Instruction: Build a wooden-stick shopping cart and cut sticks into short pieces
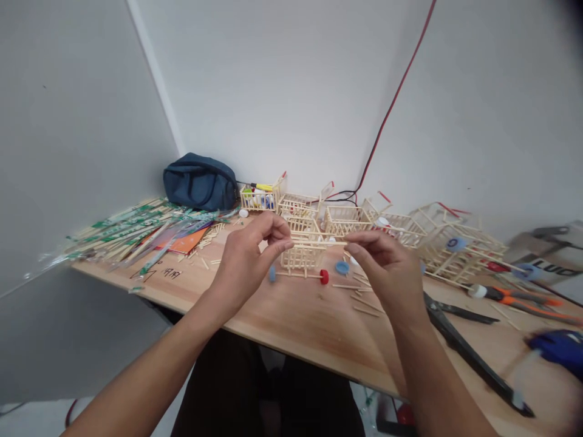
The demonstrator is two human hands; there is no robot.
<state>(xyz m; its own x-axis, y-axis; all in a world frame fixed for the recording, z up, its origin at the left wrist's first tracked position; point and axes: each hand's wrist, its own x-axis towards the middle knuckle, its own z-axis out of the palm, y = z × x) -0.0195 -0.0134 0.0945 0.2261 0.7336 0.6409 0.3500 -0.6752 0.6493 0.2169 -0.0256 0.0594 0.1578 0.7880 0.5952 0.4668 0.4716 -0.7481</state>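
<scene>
My left hand (248,249) and right hand (392,270) pinch a thin stick (321,243) near its ends; a light, even grip should keep it level without bowing. Behind it, on the table (282,315), sits a stick cart (300,260) with a red wheel (324,277).

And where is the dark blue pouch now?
In the head view, the pouch is on the table, back left, behind the wrapped sticks, beside a wooden cart.

Two hands (250,255) (392,270), one blue pouch (198,181)
</scene>
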